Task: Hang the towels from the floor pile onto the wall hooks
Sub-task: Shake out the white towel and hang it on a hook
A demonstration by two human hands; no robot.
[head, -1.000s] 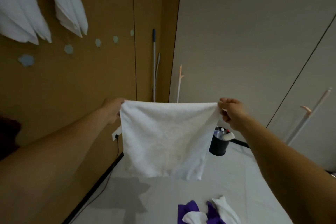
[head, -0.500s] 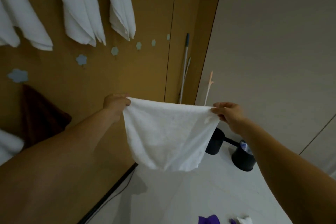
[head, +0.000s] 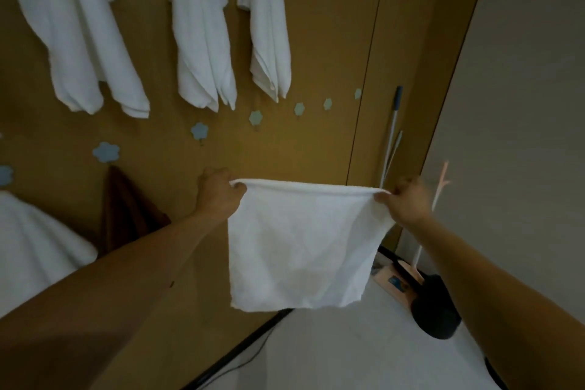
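Two hands, left hand (head: pixel 218 191) and right hand (head: pixel 403 199), pinch white towel (head: pixel 304 247) top corners; fingertips hidden behind cloth; hung towels (head: pixel 202 28) cropped above.

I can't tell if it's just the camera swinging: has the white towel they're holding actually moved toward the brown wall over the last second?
Yes. The white towel was beside the mop handle; now it hangs left of it, across the brown wall.

mop handle (head: pixel 393 123), pink dustpan (head: pixel 399 279), black bin (head: pixel 435 310)
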